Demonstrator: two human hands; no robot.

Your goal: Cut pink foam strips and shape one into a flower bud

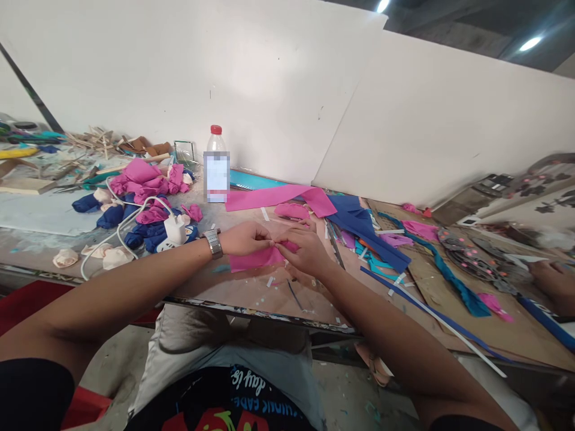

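At the near edge of the worn brown worktable [251, 293], the left hand [245, 237] and right hand [305, 250] meet over a flat strip of pink felt-like fabric [256, 258], both pinching its upper edge between thumb and fingers. This looks like the folding or rolling step, so the next move calls for a firm pinch and an even turn of the edge. Beyond the left hand lie finished pink and blue fabric rosettes [144, 197], and farther back stands a clear plastic bottle with a red cap [216, 164]
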